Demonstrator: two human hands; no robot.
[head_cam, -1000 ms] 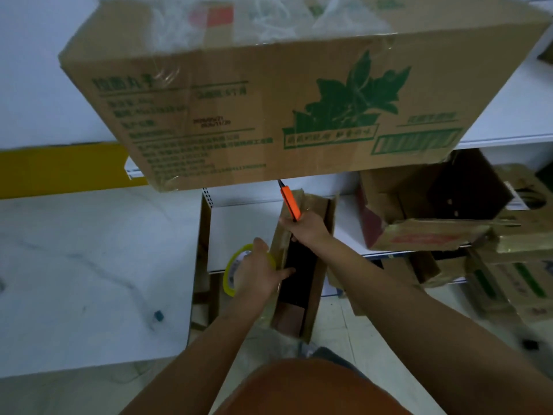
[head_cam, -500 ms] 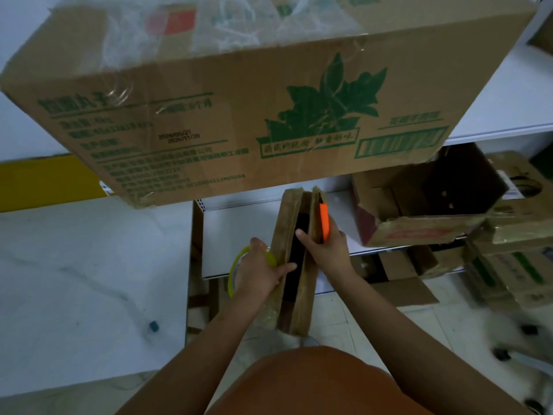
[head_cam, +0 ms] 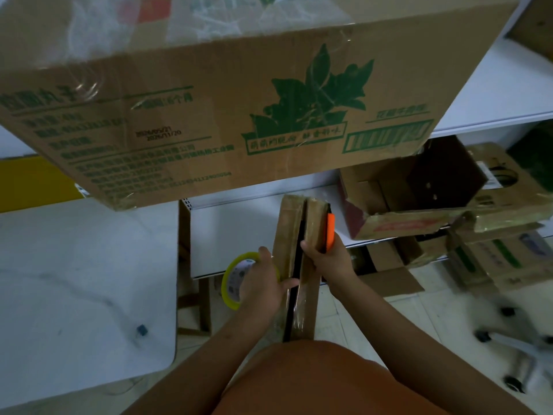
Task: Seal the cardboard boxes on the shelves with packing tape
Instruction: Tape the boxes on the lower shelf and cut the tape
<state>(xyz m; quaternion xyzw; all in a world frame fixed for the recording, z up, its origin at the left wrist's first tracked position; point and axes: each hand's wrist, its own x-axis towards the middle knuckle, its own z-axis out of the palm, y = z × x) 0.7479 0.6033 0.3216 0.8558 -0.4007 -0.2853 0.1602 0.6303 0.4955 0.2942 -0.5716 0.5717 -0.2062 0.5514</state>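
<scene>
Now we grip the tape roll (head_cam: 236, 278) in our L hand (head_cam: 263, 284), thumb on the narrow box (head_cam: 299, 259). R hand (head_cam: 329, 259) pinches the box's right flap w/ an orange cutter (head_cam: 330, 232). Box stands upright, flaps nearly closed, below a big carton (head_cam: 209, 115) on the shelf (head_cam: 493, 100).

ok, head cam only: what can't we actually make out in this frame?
- Narrow box: contents hidden; the gap between its flaps is just dark. Its lower end is hidden behind the orange clothing.
- Tape roll: right part covered by the left hand.
- Orange cutter: lower part hidden in the right hand; blade state unclear.
- Large box: top cut off by the frame edge; small print blurred.
- Open box on the shelf: interior too dark.
</scene>
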